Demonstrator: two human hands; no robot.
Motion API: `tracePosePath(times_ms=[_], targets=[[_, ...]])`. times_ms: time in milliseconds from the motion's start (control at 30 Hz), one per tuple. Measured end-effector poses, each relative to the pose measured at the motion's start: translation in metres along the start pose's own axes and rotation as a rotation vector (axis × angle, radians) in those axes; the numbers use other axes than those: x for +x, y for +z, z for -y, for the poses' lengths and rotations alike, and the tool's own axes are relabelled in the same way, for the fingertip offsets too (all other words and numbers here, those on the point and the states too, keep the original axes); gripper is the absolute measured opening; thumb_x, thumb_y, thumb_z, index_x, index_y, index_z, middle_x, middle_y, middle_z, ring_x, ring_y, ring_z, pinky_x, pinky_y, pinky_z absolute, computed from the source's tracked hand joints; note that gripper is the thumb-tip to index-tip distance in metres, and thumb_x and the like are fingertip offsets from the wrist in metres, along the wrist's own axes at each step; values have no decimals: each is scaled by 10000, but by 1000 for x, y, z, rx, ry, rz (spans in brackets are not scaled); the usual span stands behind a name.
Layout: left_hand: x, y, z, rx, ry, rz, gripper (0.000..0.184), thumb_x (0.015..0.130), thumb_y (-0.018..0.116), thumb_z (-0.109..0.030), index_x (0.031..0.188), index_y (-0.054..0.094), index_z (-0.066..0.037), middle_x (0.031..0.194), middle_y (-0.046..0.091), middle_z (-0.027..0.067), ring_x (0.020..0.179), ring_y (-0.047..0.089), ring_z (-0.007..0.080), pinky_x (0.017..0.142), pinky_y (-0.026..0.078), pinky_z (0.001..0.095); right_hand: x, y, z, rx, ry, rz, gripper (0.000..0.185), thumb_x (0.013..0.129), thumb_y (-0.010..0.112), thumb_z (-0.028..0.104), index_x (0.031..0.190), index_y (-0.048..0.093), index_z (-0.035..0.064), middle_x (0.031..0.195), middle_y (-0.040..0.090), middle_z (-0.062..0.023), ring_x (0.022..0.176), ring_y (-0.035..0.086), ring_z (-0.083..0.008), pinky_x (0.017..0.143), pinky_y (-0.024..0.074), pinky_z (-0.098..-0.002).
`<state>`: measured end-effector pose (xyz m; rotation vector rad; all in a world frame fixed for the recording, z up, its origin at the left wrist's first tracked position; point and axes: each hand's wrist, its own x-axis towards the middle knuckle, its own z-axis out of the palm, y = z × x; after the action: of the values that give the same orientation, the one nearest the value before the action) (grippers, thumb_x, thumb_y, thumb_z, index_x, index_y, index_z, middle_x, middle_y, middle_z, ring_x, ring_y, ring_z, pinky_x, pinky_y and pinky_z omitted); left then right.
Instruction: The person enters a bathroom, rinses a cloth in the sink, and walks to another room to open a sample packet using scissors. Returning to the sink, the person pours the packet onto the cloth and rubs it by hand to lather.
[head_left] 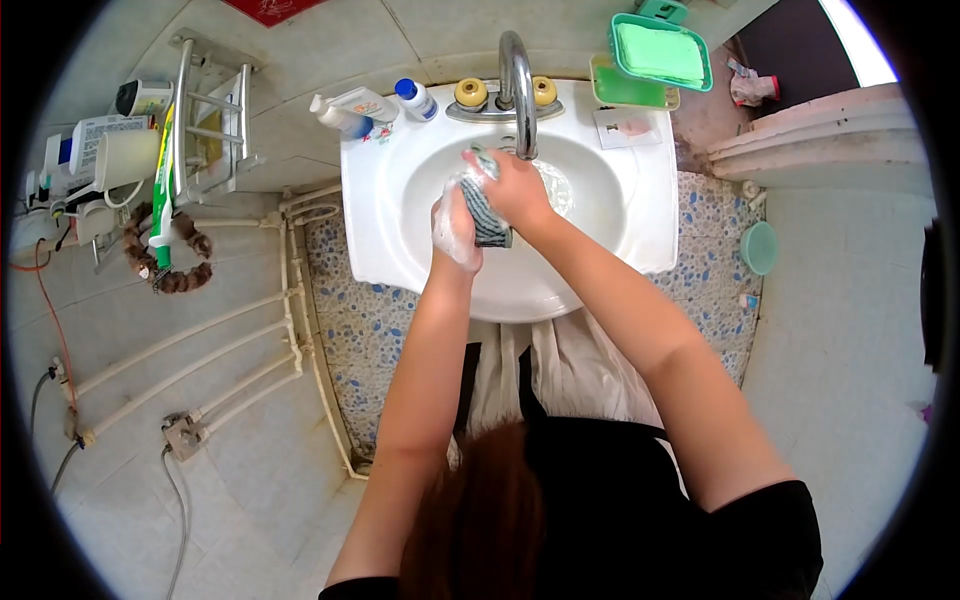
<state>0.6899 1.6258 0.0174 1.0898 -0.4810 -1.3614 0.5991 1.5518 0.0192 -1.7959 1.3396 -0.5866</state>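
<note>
Over the white washbasin (380, 240), both my hands hold a ribbed grey-green knit piece, apparently a sock (484, 212). White foam covers much of my left hand (456, 228), which is closed along the left side of the knit. My right hand (518, 190) grips its upper part from the right, with foam around the fingertips. Part of the fabric is hidden between my fingers. Just above my right hand comes the spout of the chrome faucet (516, 80). Some water and bubbles show in the bowl below.
Behind the basin's left rim stand a pump bottle (340, 116), a white tube (364, 103) and a blue-capped bottle (414, 100). A green soap box (660, 54) sits back right. Along the left wall are a metal rack (212, 110) and pipes (190, 350).
</note>
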Motion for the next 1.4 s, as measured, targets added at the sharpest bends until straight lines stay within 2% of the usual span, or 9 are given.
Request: tracePosePath(times_ms=[200, 333, 567, 800, 900, 1067, 1167, 1200, 1400], targets=[[0, 4, -12, -397, -144, -90, 410, 961, 267, -305, 1160, 494, -27, 1083, 586, 76, 990, 565, 200, 886, 437, 337, -14, -33, 12, 373, 92, 163, 545, 808, 621, 367, 1239, 457, 76, 1074, 569, -182, 991, 558, -294, 886, 415, -349], [-2, -14, -22, -441, -157, -102, 451, 952, 277, -354, 1178, 486, -24, 1107, 586, 84, 1003, 569, 219, 871, 447, 359, -34, -44, 11, 267, -243, 138, 634, 757, 684, 231, 1308, 399, 99, 1294, 409, -160, 1173, 430, -262, 992, 337, -346], [-5, -14, -39, -569, -132, -33, 380, 860, 392, -186, 1180, 465, 4, 1120, 566, 134, 1029, 547, 268, 903, 423, 400, -33, -34, -5, 156, -511, 182, 365, 804, 593, 108, 1158, 541, 36, 1098, 575, -181, 1036, 532, -338, 901, 423, -366], [-10, -13, -39, 156, -50, -263, 261, 892, 548, -187, 1049, 573, 20, 953, 613, 44, 891, 552, 112, 815, 424, 227, -19, -56, 0, 544, 60, 95, 220, 894, 436, 74, 1083, 538, 29, 871, 569, -53, 783, 499, -126, 757, 426, -266], [-12, -15, -37, 229, 28, -169, 249, 896, 536, -185, 1036, 583, 15, 943, 601, 29, 854, 535, 102, 794, 411, 213, -13, -44, 0, 799, 33, -25, 215, 890, 443, 75, 1087, 517, 33, 876, 559, -29, 779, 489, -125, 767, 423, -263], [-3, -15, -27, 136, 54, -203, 251, 901, 470, -271, 887, 573, -43, 792, 525, -6, 744, 480, 82, 678, 385, 219, -22, -40, 18, 778, 16, 276, 191, 863, 605, 196, 992, 532, 76, 864, 528, 26, 808, 487, -68, 697, 425, -244], [-1, -7, -18, 128, 132, -212, 259, 911, 465, -303, 838, 555, -72, 756, 492, -18, 721, 462, 69, 643, 374, 222, -34, -15, 26, 228, -492, 11, 190, 823, 629, 211, 873, 560, 42, 825, 571, -89, 699, 556, -223, 634, 454, -325], [3, -5, -18, 49, 26, -247, 310, 925, 446, -357, 827, 552, -83, 730, 477, -25, 713, 450, 64, 627, 371, 229, -45, -15, 43, 191, -421, 9, 254, 824, 598, 289, 873, 595, 40, 793, 578, -149, 695, 546, -330, 637, 461, -369], [-7, 29, -19, 88, 167, -312, 412, 940, 419, -397, 941, 580, -18, 759, 533, 19, 721, 489, 89, 650, 411, 244, -16, -2, 31, -1, -163, -129, 396, 871, 457, 411, 722, 606, 75, 672, 600, -161, 658, 585, -352, 590, 465, -436]])
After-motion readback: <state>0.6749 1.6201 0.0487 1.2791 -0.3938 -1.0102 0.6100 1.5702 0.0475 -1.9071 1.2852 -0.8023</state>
